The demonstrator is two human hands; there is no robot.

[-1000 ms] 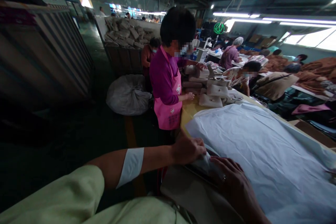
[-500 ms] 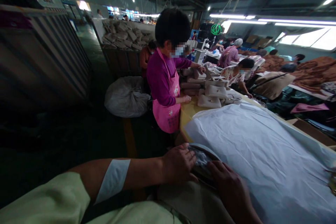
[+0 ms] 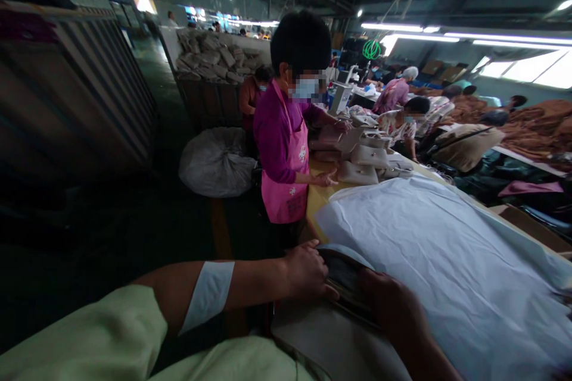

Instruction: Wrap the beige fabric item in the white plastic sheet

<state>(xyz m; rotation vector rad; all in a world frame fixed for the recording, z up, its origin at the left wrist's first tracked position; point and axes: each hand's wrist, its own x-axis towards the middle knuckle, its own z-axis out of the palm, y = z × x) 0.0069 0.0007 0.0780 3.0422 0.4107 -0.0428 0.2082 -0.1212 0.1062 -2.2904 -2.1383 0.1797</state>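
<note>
A light grey-beige bag [image 3: 330,339] rests at my lap beside the table edge, its dark opening facing up. My left hand [image 3: 308,271] is closed on the left side of the opening, fingers curled over the rim. On the right side, my right hand [image 3: 393,303] grips the rim, its fingertips partly hidden inside. Dark lining shows between both hands. Right behind the bag, a white sheet [image 3: 438,238] covers the near part of the table.
A person in a pink apron [image 3: 286,149] stands at the table's left edge by stacked beige bags [image 3: 369,156]. A large stuffed sack [image 3: 217,162] lies on the floor. Ribbed crate [image 3: 89,95] at left; other people sit at the right.
The clear, crinkled material in the bag's opening no longer shows. My left hand's fingers have curled in more. The person's near hand has opened over the table.
</note>
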